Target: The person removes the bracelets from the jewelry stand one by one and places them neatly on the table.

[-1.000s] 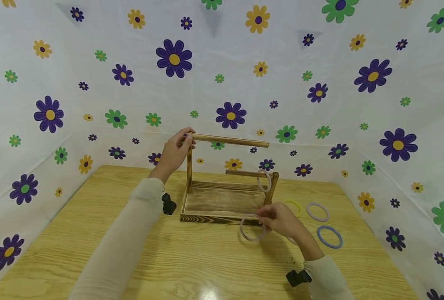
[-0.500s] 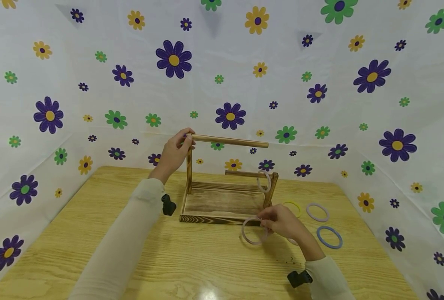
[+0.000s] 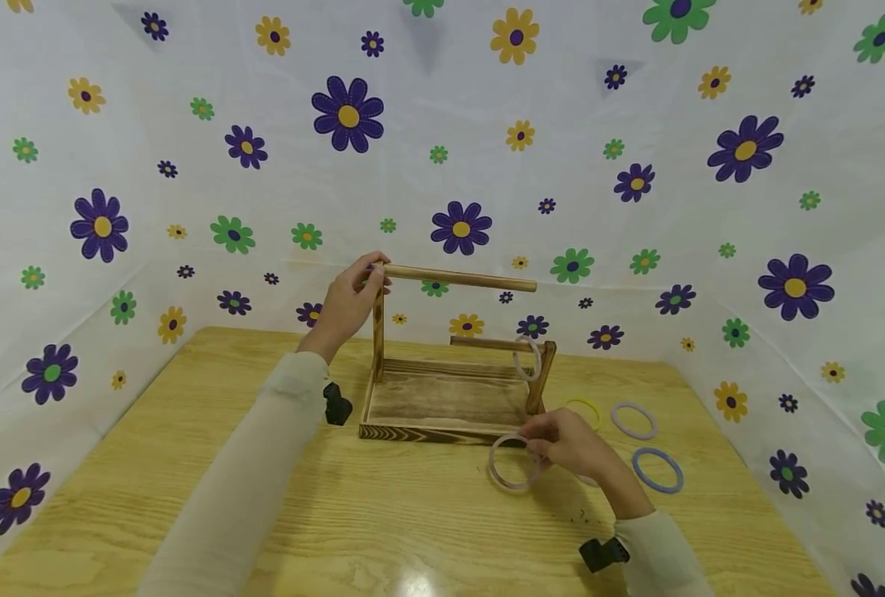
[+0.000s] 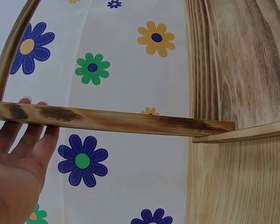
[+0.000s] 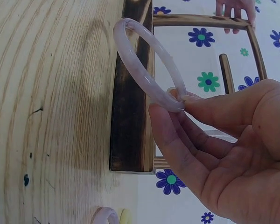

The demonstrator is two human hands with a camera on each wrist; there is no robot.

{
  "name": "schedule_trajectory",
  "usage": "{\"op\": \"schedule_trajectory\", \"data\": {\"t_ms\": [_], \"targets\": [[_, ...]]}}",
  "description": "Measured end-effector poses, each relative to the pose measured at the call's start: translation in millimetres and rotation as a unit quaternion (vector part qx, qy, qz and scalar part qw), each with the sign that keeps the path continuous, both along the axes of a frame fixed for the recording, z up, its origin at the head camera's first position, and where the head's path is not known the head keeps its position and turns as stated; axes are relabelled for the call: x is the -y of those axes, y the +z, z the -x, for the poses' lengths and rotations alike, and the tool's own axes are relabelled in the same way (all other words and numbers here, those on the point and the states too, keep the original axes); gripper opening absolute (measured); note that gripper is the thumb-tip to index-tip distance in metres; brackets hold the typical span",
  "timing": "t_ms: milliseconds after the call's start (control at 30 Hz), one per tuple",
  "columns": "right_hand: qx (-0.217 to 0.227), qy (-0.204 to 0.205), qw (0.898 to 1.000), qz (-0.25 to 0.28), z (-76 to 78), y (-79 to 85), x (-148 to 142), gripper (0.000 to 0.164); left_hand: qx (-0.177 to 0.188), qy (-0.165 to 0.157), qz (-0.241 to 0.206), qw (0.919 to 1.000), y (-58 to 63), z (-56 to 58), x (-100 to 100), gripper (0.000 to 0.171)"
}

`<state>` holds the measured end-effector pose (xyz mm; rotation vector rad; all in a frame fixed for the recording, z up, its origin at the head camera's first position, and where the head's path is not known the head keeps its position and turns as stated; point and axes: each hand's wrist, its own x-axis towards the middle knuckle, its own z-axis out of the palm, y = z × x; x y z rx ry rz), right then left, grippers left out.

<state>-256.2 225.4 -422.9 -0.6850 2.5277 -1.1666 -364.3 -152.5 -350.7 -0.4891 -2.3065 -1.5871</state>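
Observation:
My left hand [image 3: 348,303] grips the top of the tall left post [image 3: 378,340] of a wooden bangle stand [image 3: 449,402]. In the left wrist view its fingers [image 4: 30,140] pass behind the post. A long upper rod [image 3: 457,278] runs right from that post; a shorter, lower rod [image 3: 487,342] runs left from the right post. On the lower rod hangs a pale bangle [image 3: 539,361]. My right hand [image 3: 572,448] pinches a translucent pale pink bangle [image 5: 137,70] between thumb and fingers, upright before the stand's front right corner.
Right of the stand, a yellow bangle [image 3: 598,412], a lilac bangle [image 3: 654,429] and a blue bangle [image 3: 658,489] lie on the wooden table [image 3: 382,514]. Another pale bangle [image 3: 587,480] is mostly hidden under my right hand. A flower-printed cloth [image 3: 412,182] encloses the table.
My right hand has shifted slightly right and toward me with the pinched bangle. My left hand keeps its hold on the post, and the stand stays in place.

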Motion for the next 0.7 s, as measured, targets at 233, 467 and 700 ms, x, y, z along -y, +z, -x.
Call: {"op": "schedule_trajectory", "data": {"t_ms": [233,467,700], "targets": [[-0.005,0.0,1.0,-0.013,0.7,0.8,-2.5,0.023,0.001,-0.002,-0.001,1.0,1.0,-0.6,-0.2,0.042],[0.002,-0.002,1.0,-0.013,-0.3,1.3,-3.4,0.023,0.003,-0.003,-0.001,1.0,1.1,-1.5,0.1,0.041],[0.002,0.008,1.0,-0.01,-0.6,1.2,-5.8,0.024,-0.002,-0.007,-0.001,1.0,0.5,-0.8,0.1,0.045]]}}
